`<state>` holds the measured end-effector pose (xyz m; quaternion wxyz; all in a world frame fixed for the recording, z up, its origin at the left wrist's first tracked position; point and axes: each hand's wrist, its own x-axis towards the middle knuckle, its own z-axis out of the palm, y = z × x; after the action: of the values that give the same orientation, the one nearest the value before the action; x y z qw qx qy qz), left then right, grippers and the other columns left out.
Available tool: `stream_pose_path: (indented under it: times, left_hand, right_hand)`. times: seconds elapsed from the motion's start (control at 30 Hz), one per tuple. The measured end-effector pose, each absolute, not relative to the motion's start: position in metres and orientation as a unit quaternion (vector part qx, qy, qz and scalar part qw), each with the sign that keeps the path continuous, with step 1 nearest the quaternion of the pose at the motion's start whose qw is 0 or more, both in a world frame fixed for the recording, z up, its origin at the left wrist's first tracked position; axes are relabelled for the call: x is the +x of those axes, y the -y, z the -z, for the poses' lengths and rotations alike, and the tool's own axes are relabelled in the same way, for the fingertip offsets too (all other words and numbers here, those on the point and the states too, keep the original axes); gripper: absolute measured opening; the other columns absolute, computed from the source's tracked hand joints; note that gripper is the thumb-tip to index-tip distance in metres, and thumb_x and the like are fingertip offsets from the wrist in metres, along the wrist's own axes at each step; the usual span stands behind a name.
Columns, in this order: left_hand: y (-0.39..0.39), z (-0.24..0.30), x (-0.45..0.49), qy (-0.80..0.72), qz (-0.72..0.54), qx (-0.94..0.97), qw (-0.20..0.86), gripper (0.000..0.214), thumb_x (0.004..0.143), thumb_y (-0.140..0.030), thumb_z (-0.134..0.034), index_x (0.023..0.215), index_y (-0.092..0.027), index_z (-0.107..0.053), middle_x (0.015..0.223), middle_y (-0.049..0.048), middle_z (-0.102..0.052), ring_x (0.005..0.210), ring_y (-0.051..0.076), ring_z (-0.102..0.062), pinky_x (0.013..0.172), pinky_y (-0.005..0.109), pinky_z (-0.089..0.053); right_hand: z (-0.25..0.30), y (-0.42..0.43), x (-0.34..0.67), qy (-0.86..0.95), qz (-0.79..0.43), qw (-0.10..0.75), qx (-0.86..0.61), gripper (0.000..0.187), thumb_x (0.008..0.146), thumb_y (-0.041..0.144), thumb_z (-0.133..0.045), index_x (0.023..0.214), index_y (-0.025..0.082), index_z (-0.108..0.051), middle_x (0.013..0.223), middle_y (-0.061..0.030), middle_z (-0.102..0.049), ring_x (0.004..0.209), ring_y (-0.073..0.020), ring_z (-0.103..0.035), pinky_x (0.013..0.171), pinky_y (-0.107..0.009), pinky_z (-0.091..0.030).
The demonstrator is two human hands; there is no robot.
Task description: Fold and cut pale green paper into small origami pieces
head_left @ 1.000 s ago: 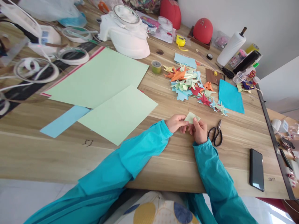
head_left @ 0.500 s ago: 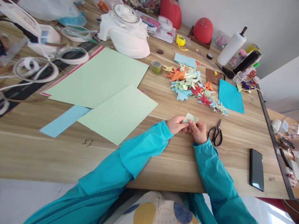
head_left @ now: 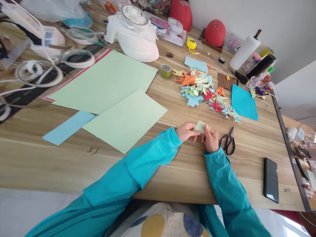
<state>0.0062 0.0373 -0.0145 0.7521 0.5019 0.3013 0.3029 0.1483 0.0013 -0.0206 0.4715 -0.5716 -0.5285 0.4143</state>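
Note:
A small square of pale green paper (head_left: 200,126) is held between both hands just above the table. My left hand (head_left: 187,131) pinches its left edge, thumb on top. My right hand (head_left: 210,138) grips the right side between thumb and fingers. Whether the paper is folded is too small to tell. Beside my right hand lie black-handled scissors (head_left: 228,141), blades pointing away. Beyond the hands is a heap of folded paper cranes (head_left: 197,87) in orange, green, blue and red.
Large pale green sheets (head_left: 125,120) and a blue paper strip (head_left: 67,128) lie on the left. A phone (head_left: 271,179) rests near the right edge. A thread spool (head_left: 165,70), a blue square (head_left: 244,102) and a tape measure (head_left: 191,43) lie farther back.
The fingers have shifted slightly on the green paper, and my right thumb is more upright. The paper has turned a little. Other things stay in place.

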Motion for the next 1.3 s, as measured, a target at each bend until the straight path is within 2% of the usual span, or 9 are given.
stream_pose_path:
  times: [0.13, 0.23, 0.43, 0.6, 0.73, 0.87, 1.0, 1.13, 1.3]
  left_hand:
    - [-0.0374, 0.0130, 0.0059, -0.308, -0.316, 0.488, 0.753, 0.029, 0.065, -0.037, -0.069, 0.062, -0.012, -0.055, 0.042, -0.0006, -0.056, 0.039, 0.010, -0.052, 0.043, 0.021, -0.038]
    - [-0.0364, 0.0113, 0.0062, -0.315, -0.329, 0.485, 0.747, 0.030, 0.065, -0.038, -0.069, 0.062, -0.012, -0.055, 0.043, -0.0002, -0.057, 0.039, 0.010, -0.053, 0.043, 0.021, -0.038]
    - [-0.0346, 0.0112, 0.0077, -0.326, -0.342, 0.515, 0.715, 0.032, 0.070, -0.042, -0.064, 0.064, -0.012, -0.054, 0.038, -0.0030, -0.052, 0.036, 0.008, -0.048, 0.041, 0.020, -0.036]
    - [-0.0360, 0.0124, 0.0078, -0.333, -0.345, 0.512, 0.712, 0.033, 0.071, -0.044, -0.063, 0.064, -0.013, -0.053, 0.038, -0.0028, -0.052, 0.036, 0.009, -0.048, 0.042, 0.020, -0.037]
    - [-0.0362, 0.0122, 0.0080, -0.334, -0.351, 0.501, 0.717, 0.033, 0.070, -0.043, -0.064, 0.063, -0.013, -0.052, 0.037, -0.0032, -0.051, 0.034, 0.009, -0.047, 0.040, 0.020, -0.038]
    - [-0.0356, 0.0113, 0.0083, -0.331, -0.354, 0.486, 0.727, 0.031, 0.070, -0.039, -0.066, 0.064, -0.012, -0.053, 0.042, -0.0020, -0.054, 0.036, 0.008, -0.050, 0.040, 0.020, -0.038]
    - [-0.0362, 0.0120, 0.0083, -0.323, -0.336, 0.480, 0.743, 0.031, 0.065, -0.037, -0.071, 0.064, -0.010, -0.056, 0.053, 0.0017, -0.060, 0.042, 0.009, -0.055, 0.041, 0.021, -0.043]
    - [-0.0372, 0.0121, 0.0072, -0.304, -0.335, 0.497, 0.740, 0.033, 0.063, -0.039, -0.071, 0.061, -0.009, -0.058, 0.054, 0.0033, -0.061, 0.044, 0.010, -0.055, 0.042, 0.022, -0.045]
    - [-0.0359, 0.0118, 0.0063, -0.296, -0.340, 0.530, 0.718, 0.029, 0.063, -0.035, -0.071, 0.063, -0.010, -0.057, 0.050, 0.0015, -0.059, 0.043, 0.010, -0.055, 0.043, 0.022, -0.045]
  right_hand:
    - [0.0203, -0.0012, 0.1482, 0.509, -0.439, 0.485, -0.560, 0.060, 0.083, 0.055, -0.043, 0.036, 0.018, -0.046, 0.029, 0.0039, -0.037, 0.028, -0.0054, -0.028, 0.034, -0.022, -0.020]
    - [0.0188, -0.0019, 0.1489, 0.533, -0.414, 0.482, -0.558, 0.058, 0.081, 0.053, -0.048, 0.036, 0.018, -0.045, 0.030, 0.0039, -0.038, 0.030, -0.0058, -0.030, 0.036, -0.023, -0.023]
    - [0.0201, -0.0033, 0.1489, 0.540, -0.390, 0.485, -0.566, 0.060, 0.080, 0.056, -0.048, 0.034, 0.018, -0.042, 0.030, 0.0035, -0.039, 0.032, -0.0060, -0.032, 0.039, -0.023, -0.027]
    - [0.0246, -0.0048, 0.1471, 0.466, -0.437, 0.517, -0.570, 0.063, 0.081, 0.062, -0.038, 0.035, 0.019, -0.040, 0.028, 0.0037, -0.036, 0.027, -0.0054, -0.029, 0.032, -0.022, -0.019]
    - [0.0247, -0.0052, 0.1477, 0.431, -0.484, 0.531, -0.546, 0.055, 0.079, 0.059, -0.046, 0.042, 0.018, -0.048, 0.032, 0.0036, -0.042, 0.026, -0.0055, -0.031, 0.029, -0.021, -0.017]
    - [0.0230, -0.0041, 0.1496, 0.475, -0.484, 0.520, -0.520, 0.046, 0.077, 0.048, -0.057, 0.045, 0.016, -0.050, 0.035, 0.0039, -0.046, 0.028, -0.0045, -0.032, 0.030, -0.020, -0.018]
    - [0.0231, -0.0035, 0.1505, 0.489, -0.484, 0.513, -0.513, 0.044, 0.078, 0.046, -0.056, 0.046, 0.016, -0.051, 0.036, 0.0034, -0.047, 0.028, -0.0047, -0.033, 0.031, -0.020, -0.020]
    - [0.0227, -0.0028, 0.1497, 0.505, -0.488, 0.502, -0.504, 0.045, 0.080, 0.047, -0.054, 0.046, 0.016, -0.051, 0.037, 0.0030, -0.047, 0.029, -0.0051, -0.034, 0.031, -0.020, -0.021]
    - [0.0178, -0.0012, 0.1490, 0.562, -0.478, 0.450, -0.503, 0.045, 0.079, 0.048, -0.055, 0.047, 0.016, -0.052, 0.038, 0.0028, -0.047, 0.031, -0.0056, -0.037, 0.034, -0.021, -0.025]
